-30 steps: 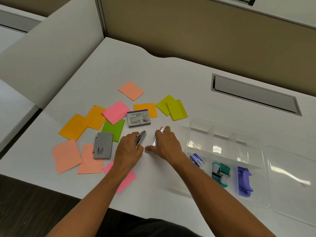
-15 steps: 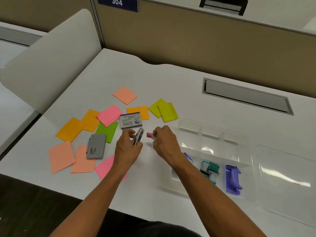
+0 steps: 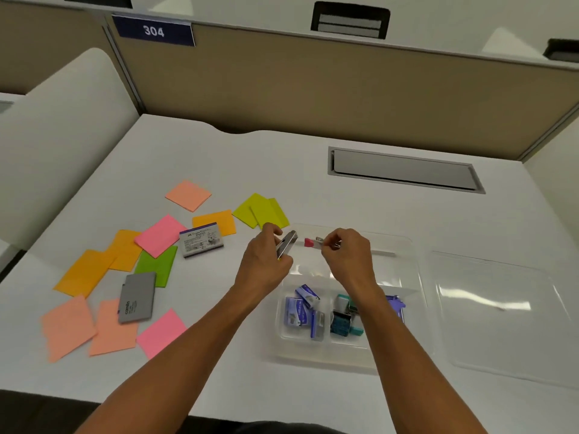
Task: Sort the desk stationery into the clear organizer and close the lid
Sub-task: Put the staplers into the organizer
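My left hand (image 3: 266, 264) holds a small silver metal tool (image 3: 286, 244), lifted above the desk at the organizer's left edge. My right hand (image 3: 344, 255) pinches a small red-tipped metal item (image 3: 313, 242) over the clear organizer (image 3: 410, 277). The organizer's near compartments hold blue staple boxes (image 3: 302, 311), teal binder clips (image 3: 343, 317) and a purple item (image 3: 396, 303), partly hidden by my right arm. Its clear lid (image 3: 495, 308) lies open to the right.
Several coloured sticky notes are scattered on the white desk's left half, among them pink (image 3: 159, 234), orange (image 3: 86, 270) and yellow-green (image 3: 263, 211). A grey box (image 3: 138, 297) and a small labelled box (image 3: 202, 239) lie among them. A cable slot (image 3: 404, 169) sits at the back.
Both hands have lifted their items off the desk and moved right, toward and over the organizer. The camera view has tilted up and shifted right.
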`<state>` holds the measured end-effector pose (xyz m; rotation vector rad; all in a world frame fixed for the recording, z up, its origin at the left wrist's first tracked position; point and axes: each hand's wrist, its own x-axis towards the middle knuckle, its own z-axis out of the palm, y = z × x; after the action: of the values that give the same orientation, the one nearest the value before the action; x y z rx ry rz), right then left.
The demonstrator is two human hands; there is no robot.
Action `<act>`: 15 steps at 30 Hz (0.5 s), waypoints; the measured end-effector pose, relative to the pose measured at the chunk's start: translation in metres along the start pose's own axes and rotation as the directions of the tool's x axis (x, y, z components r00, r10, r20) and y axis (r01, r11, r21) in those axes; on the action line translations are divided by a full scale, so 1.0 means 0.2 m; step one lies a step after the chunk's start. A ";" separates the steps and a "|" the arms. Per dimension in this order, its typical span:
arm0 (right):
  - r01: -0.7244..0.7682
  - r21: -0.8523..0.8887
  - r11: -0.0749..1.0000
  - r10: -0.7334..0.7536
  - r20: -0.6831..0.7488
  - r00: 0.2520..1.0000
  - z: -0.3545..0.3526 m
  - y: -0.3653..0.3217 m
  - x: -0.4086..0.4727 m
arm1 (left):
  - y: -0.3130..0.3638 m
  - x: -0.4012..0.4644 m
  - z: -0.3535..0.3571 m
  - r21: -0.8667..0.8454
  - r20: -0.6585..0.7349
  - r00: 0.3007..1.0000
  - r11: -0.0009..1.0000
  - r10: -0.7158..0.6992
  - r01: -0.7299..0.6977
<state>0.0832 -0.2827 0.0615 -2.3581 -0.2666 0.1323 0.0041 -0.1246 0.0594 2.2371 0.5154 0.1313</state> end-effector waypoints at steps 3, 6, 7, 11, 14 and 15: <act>-0.019 -0.034 0.999 0.019 -0.016 1.000 0.02 0.04 0.02 | 0.05 0.02 0.07 0.121 0.079 0.996 0.992 0.028 -0.038; -0.013 -0.075 0.997 0.012 -0.010 1.000 0.03 0.05 0.05 | 0.08 0.04 0.12 0.219 0.155 0.987 0.973 0.036 -0.070; -0.006 -0.089 0.996 0.006 -0.002 1.000 0.04 0.05 0.06 | 0.08 0.04 0.13 0.232 0.176 0.983 0.969 0.042 -0.083; -0.006 -0.114 0.993 0.009 0.026 1.000 0.06 0.05 0.11 | 0.11 0.07 0.16 0.245 0.248 0.967 0.961 0.062 -0.125; 0.022 -0.166 0.986 -0.012 0.063 0.998 0.08 0.03 0.13 | 0.12 0.10 0.18 0.266 0.323 0.942 0.946 0.093 -0.185; 0.034 -0.197 0.980 -0.018 0.080 0.997 0.09 0.03 0.14 | 0.13 0.11 0.19 0.279 0.339 0.935 0.938 0.102 -0.204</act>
<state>0.1075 -0.2683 0.0449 -2.5498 -0.3636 0.1934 0.0419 -0.1572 0.0517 2.5409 0.1888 -0.2487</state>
